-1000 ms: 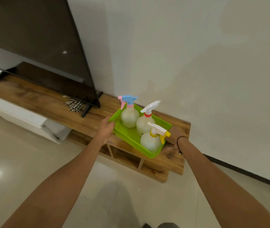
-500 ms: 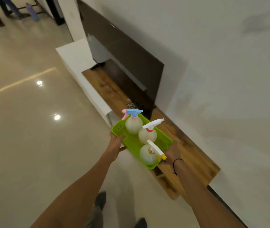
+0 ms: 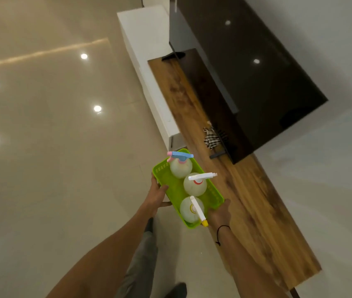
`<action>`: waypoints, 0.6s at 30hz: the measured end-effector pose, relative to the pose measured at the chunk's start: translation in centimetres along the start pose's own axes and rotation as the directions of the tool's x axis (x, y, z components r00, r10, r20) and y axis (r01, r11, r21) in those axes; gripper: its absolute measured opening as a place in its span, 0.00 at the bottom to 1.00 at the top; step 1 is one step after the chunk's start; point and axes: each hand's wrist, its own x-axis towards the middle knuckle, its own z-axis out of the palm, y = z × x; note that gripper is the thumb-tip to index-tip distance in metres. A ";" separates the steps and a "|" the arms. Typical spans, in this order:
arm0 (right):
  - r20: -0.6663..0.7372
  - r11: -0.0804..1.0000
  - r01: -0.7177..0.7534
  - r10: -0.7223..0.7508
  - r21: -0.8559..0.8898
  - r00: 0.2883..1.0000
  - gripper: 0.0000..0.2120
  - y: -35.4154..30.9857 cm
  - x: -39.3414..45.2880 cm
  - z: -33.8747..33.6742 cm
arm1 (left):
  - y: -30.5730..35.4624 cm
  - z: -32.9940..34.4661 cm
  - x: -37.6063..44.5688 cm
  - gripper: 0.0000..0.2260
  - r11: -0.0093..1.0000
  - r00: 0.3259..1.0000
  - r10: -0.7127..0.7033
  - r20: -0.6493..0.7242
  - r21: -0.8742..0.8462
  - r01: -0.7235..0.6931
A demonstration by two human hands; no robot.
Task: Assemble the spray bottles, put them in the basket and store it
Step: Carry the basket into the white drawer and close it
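Gripping opposite long sides, the left hand (image 3: 156,195) and right hand (image 3: 219,214) hold the bright green slotted plastic basket (image 3: 171,187) of three round spray bottles (image 3: 194,186) between them above the glossy floor (image 3: 63,168), beside the wooden TV bench (image 3: 246,190).

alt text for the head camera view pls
Two hands, left hand and right hand, carry a green basket holding three spray bottles above a tiled floor, beside a wooden TV stand with a dark television.
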 end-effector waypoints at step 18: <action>0.065 0.998 -0.021 0.018 0.052 0.998 0.28 -11.0 9.4 14.5 | 4.0 -9.3 12.6 0.45 0.999 1.000 -0.003 -0.008 -0.037 0.002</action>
